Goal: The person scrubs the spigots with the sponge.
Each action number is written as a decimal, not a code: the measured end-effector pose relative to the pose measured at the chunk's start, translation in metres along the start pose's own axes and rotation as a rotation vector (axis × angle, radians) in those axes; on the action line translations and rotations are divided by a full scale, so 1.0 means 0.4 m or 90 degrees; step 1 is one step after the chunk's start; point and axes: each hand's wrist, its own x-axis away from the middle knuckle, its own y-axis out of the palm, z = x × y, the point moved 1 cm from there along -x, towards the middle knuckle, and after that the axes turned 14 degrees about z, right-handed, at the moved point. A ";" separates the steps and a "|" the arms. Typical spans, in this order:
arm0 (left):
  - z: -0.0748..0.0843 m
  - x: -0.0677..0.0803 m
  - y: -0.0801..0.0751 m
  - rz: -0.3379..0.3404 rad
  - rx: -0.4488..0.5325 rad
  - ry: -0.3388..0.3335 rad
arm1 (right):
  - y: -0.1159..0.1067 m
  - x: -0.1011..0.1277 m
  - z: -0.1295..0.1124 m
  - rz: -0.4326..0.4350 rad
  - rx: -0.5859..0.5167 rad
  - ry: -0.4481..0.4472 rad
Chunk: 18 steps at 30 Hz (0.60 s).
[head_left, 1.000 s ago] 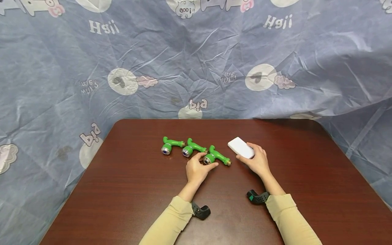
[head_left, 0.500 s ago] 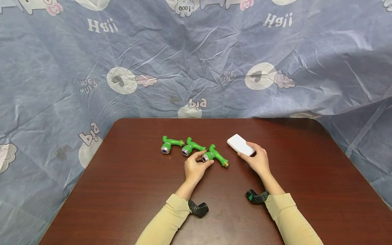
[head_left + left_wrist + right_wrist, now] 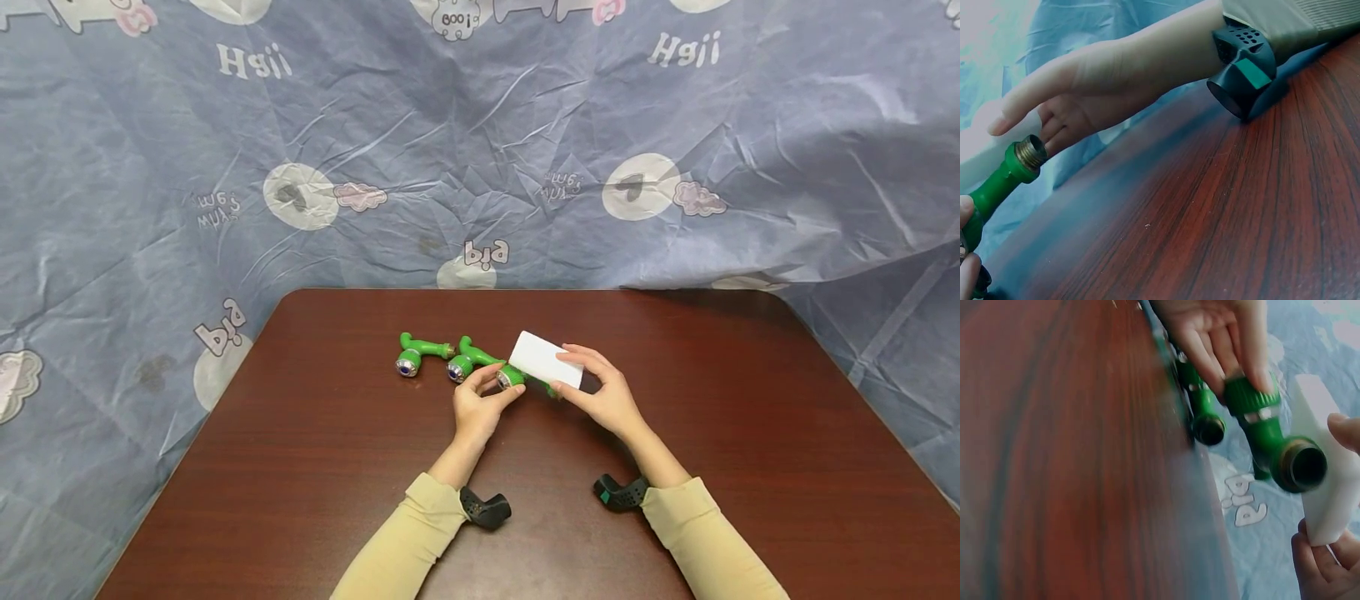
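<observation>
My left hand (image 3: 477,410) pinches the round knob of a green tap (image 3: 511,379) between thumb and fingers. In the right wrist view this tap (image 3: 1265,434) appears raised off the table, its brass-threaded end pointing towards that camera. My right hand (image 3: 611,402) grips a smooth white rectangular block (image 3: 542,358) by its edges, thumb on one side and fingers on the other. In the head view the block covers much of the tap's body. The right wrist view shows the block (image 3: 1329,481) right beside the threaded end; whether they touch I cannot tell.
Two more green taps lie to the left on the dark red-brown table (image 3: 300,467): a middle tap (image 3: 468,358) close to my left fingertips and a far-left tap (image 3: 420,352). A blue-grey printed cloth (image 3: 450,150) hangs behind the table's back edge.
My right hand has carried the white block leftwards, over the held tap. The left hand has drawn its tap slightly left, and the tap's threaded end has shifted a little.
</observation>
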 end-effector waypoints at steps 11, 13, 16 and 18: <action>0.020 -0.023 -0.014 -0.069 0.058 0.001 | 0.010 -0.008 0.002 -0.042 0.040 -0.080; 0.030 -0.031 -0.019 -0.082 0.063 0.005 | 0.005 -0.016 -0.014 -0.045 0.049 -0.075; 0.053 -0.042 -0.024 -0.095 0.059 0.027 | -0.003 -0.031 -0.039 -0.042 0.058 -0.061; 0.072 -0.049 -0.026 -0.097 0.052 0.037 | -0.008 -0.043 -0.056 -0.036 0.063 -0.048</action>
